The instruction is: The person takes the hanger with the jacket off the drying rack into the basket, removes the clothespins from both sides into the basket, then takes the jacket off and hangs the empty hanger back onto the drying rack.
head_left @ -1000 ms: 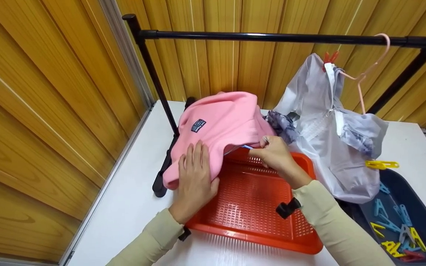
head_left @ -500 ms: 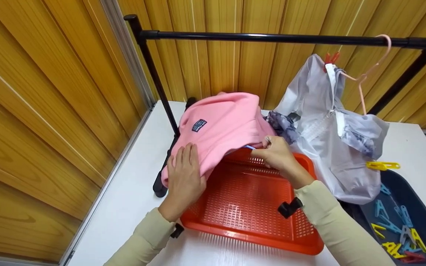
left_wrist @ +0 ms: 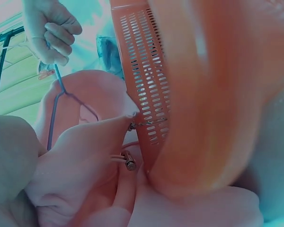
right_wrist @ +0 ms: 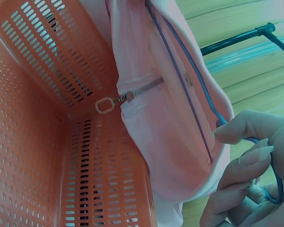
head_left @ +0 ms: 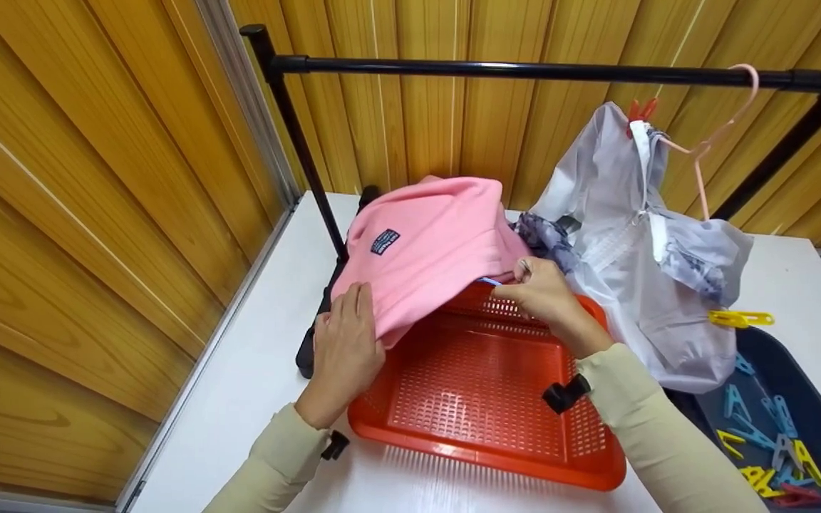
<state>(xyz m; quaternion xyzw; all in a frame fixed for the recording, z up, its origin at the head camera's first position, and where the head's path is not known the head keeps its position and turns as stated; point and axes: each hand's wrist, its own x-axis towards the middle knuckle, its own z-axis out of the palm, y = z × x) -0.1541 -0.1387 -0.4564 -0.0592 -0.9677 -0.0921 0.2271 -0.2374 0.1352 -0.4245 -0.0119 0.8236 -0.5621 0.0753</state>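
A pink zip-up jacket (head_left: 425, 242) with a dark label lies draped over the back left of a red basket (head_left: 482, 470). My left hand (head_left: 346, 335) grips the jacket's left edge, fingers on top and the hem drawn taut toward the right. By its hook, my right hand (head_left: 542, 292) holds a blue hanger (right_wrist: 194, 66), whose arms run inside the jacket. The right wrist view shows the jacket's zipper (right_wrist: 142, 89) hanging at the basket wall. Most of the hanger is hidden under the cloth in the head view.
A black clothes rack (head_left: 453, 68) stands over the table. From its bar, a pink hanger (head_left: 720, 132) carries a pale grey garment (head_left: 617, 185) with red and yellow clothespins (head_left: 742, 318). A dark tray (head_left: 817, 406) of several clothespins sits at the right.
My left hand has moved left and slightly down, drawing the jacket's hem leftward and straighter. The right hand has shifted slightly right, still holding the hanger's hook.
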